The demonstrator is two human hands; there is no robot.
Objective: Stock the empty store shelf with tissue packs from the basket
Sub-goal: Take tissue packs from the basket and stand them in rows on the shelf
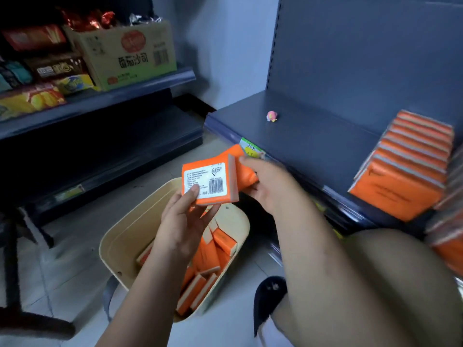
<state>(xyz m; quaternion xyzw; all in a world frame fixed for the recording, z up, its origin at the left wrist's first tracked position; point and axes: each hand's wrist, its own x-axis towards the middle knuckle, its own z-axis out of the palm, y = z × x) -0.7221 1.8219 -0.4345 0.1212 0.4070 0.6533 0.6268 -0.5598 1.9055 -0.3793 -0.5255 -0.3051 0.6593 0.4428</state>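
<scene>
My left hand grips an orange tissue pack with its white barcode label facing me. Just behind it, my right hand holds a second orange pack. Both packs hover above the beige basket on the floor, which holds several more orange packs. To the right lies the dark blue store shelf. A leaning row of orange tissue packs stands at its right end.
A small pink object lies on the shelf near its back. On the left, another shelf unit carries snack boxes and a cardboard carton. A black stand base sits at the lower left. My knee fills the lower right.
</scene>
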